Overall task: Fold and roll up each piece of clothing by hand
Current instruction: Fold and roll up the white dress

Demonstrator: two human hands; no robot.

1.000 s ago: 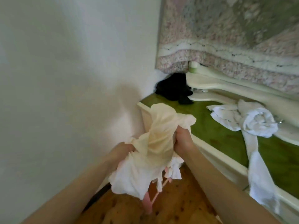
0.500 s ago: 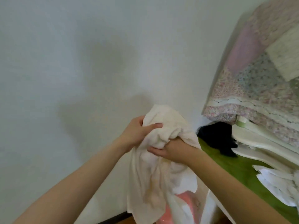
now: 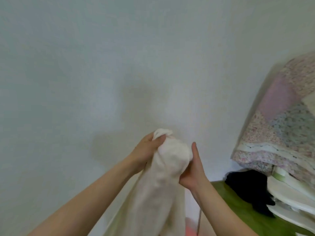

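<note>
Left hand (image 3: pixel 144 154) clenches the garment's (image 3: pixel 163 176) top. Right hand (image 3: pixel 192 174) cups its side, fingers hidden; I cannot tell its grip. Folding not yet begun, I judge: next, lay it flat.

We have a single wide-angle view, worn on the head. It faces forward and only slightly down, onto a pale wall (image 3: pixel 102 65) that fills the far field and most of the frame. We sit very near the work. Both forearms enter from the near bottom edge, and the left hand (image 3: pixel 144 154) and right hand (image 3: pixel 192 174) meet on the cream garment (image 3: pixel 163 176) just below centre, close to the lens. At the right margin we catch a patchwork quilt (image 3: pixel 281 130), a green surface (image 3: pixel 247 212) and a dark bundle (image 3: pixel 247 186), all farther off than the hands.
</note>
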